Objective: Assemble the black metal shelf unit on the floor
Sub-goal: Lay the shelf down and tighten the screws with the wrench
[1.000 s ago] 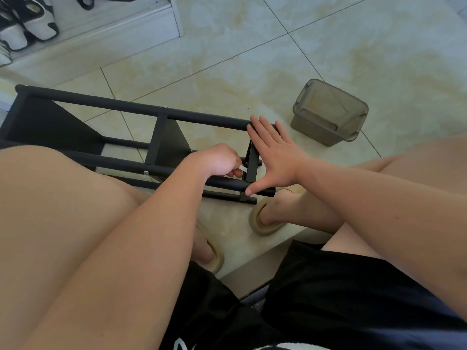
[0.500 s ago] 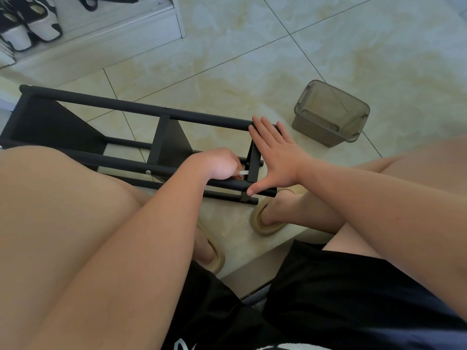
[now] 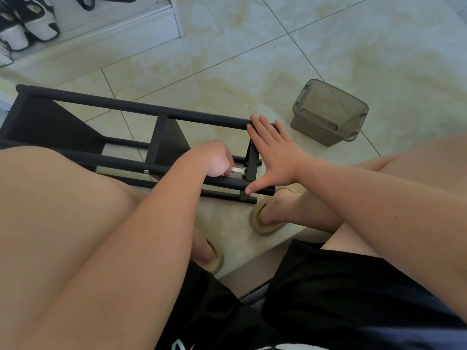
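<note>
**Shelf assembly, late stage.** The black metal shelf unit [image 3: 141, 111] lies on its side on the tiled floor [image 3: 252, 59] before the seated person, its long tubes running left to right. The left end panel, the middle divider and the right end upright [image 3: 252, 162] all sit joined to the tubes, so the frame appears largely built. What seems left is tightening the fastener at the right end and standing the unit up.

The left hand [image 3: 218, 157] is clenched round a small pale tool [image 3: 238, 170], seemingly a spanner, whose head meets the upright's inner face. The right hand [image 3: 274, 152] lies flat and spread against the upright's outer side, grasping nothing. Its fingers [image 3: 262, 127] reach the far tube and its thumb the near one. A lidded grey box [image 3: 328, 114] stands far right, apart.
</note>
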Motion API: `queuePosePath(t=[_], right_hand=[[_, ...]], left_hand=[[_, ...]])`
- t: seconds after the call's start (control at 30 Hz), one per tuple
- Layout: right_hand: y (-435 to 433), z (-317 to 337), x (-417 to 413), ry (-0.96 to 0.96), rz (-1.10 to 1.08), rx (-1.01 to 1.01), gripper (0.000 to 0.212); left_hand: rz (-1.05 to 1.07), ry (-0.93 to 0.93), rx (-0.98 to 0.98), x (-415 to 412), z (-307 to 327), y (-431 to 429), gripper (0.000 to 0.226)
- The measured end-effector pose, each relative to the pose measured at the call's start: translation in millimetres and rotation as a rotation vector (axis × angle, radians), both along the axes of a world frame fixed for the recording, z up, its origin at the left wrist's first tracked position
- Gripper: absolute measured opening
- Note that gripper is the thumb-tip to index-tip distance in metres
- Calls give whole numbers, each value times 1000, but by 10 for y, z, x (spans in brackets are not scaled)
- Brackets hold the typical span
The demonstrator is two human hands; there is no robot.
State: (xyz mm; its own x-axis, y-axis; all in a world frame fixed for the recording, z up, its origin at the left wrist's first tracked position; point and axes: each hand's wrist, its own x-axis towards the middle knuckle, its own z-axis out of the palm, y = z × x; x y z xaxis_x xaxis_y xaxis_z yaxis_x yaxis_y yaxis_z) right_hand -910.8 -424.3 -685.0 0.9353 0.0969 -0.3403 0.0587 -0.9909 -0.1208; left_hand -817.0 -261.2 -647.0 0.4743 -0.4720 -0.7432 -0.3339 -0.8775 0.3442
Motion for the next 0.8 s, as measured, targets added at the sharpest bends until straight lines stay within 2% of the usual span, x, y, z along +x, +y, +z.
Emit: queuePosePath(t=[0.13, 0.3, 0.57, 0.8], right_hand=[[-6, -7, 1, 5, -2, -3, 155], [-2, -11, 1, 2, 1, -3, 155], [1, 14, -1, 4, 2, -9, 154], [9, 29, -6, 16, -2, 0, 153]], left_hand=[[59, 12, -34, 23, 36, 12, 19], [123, 56, -132, 29, -48, 30, 16], [578, 234, -306, -48, -224, -88, 14], [668, 154, -302, -123, -185, -160, 22]])
